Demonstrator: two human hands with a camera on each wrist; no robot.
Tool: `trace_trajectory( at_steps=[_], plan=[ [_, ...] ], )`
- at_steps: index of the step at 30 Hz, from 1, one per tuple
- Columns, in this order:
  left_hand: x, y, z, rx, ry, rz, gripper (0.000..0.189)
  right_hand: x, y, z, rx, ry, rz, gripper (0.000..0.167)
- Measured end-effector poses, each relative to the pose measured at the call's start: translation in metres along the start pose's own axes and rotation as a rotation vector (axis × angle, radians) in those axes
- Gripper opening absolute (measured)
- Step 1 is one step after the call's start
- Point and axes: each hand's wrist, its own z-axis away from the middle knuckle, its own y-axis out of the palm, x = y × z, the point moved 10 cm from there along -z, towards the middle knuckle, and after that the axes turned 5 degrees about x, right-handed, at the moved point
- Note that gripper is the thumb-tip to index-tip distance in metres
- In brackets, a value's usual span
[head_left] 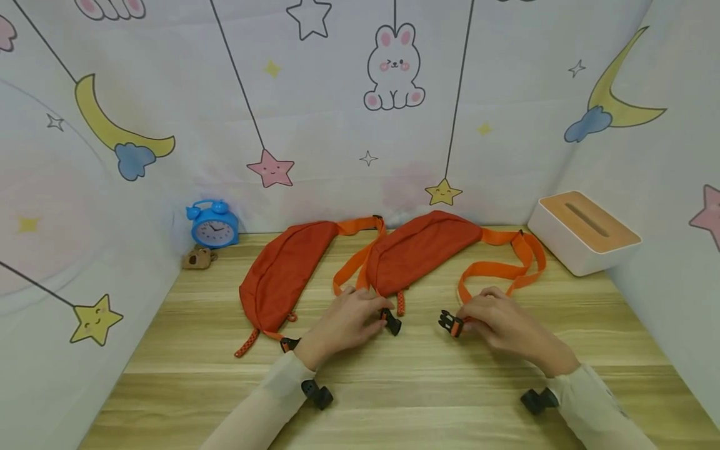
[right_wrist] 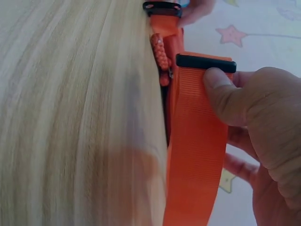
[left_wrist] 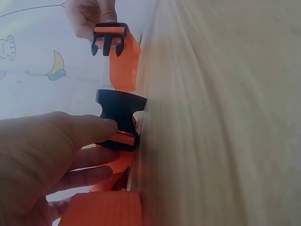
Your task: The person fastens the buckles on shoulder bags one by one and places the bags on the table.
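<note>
Head view, nearest first: two pale sleeves (head_left: 264, 400) reach across a wood-grain table (head_left: 416, 400). The left hand (head_left: 344, 319) pinches a black buckle socket (head_left: 392, 323), its thumb on top; the right hand (head_left: 509, 322) pinches a pronged half (head_left: 452, 324) by its base. The prongs point towards the socket, with a gap between. Near the left wrist, another buckle piece (head_left: 289, 344) is partly hidden. Beyond the hands lie two red-orange pouches: a left pouch (head_left: 292, 269) set at a slant and, beside it, a right pouch (head_left: 424, 247), whose long strap (head_left: 489, 269) loops behind the right hand.

The likeliest trouble is a mix-up: orange webbing from both pouches crowds behind the left hand, and I cannot tell for certain which pouch the socket belongs to. A twisted strap could also tilt the prongs so they jam at the socket's mouth, or tug the buckle from a light pinch.

Farthest back stand a blue alarm clock (head_left: 215, 230), left, and a white tissue box (head_left: 568, 240), right.
</note>
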Motion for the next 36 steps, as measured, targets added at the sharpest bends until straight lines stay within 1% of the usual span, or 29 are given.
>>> trace_trajectory(
  at_steps=[5, 10, 14, 18, 26, 28, 32, 36],
  plan=[
    [0.001, 0.004, -0.001, 0.006, -0.015, 0.008, 0.025, 0.000, 0.002, -0.002, -0.012, -0.008, -0.012, 0.029],
    [0.002, 0.003, -0.003, -0.018, -0.008, 0.038, 0.022, 0.000, 0.002, -0.004, -0.026, -0.015, -0.017, 0.032],
    [0.003, -0.002, -0.004, -0.068, 0.011, 0.111, 0.022, 0.000, 0.001, -0.007, -0.043, -0.007, -0.019, 0.035],
    [0.003, -0.005, -0.005, -0.115, 0.022, 0.193, 0.023, -0.002, -0.001, -0.009, -0.068, 0.014, -0.070, 0.039],
    [0.010, -0.003, -0.004, -0.166, -0.027, 0.404, 0.021, -0.004, -0.005, -0.011, -0.122, 0.039, -0.186, 0.046],
    [0.011, -0.002, -0.004, -0.174, -0.036, 0.426, 0.020, -0.005, -0.004, -0.012, -0.129, 0.042, -0.217, 0.048],
    [0.011, -0.003, -0.004, -0.183, -0.036, 0.438, 0.017, -0.005, -0.004, -0.015, -0.134, 0.041, -0.268, 0.049],
    [0.011, -0.003, -0.006, -0.173, -0.045, 0.469, 0.017, -0.006, -0.003, -0.017, -0.132, 0.055, -0.310, 0.047]
  ],
)
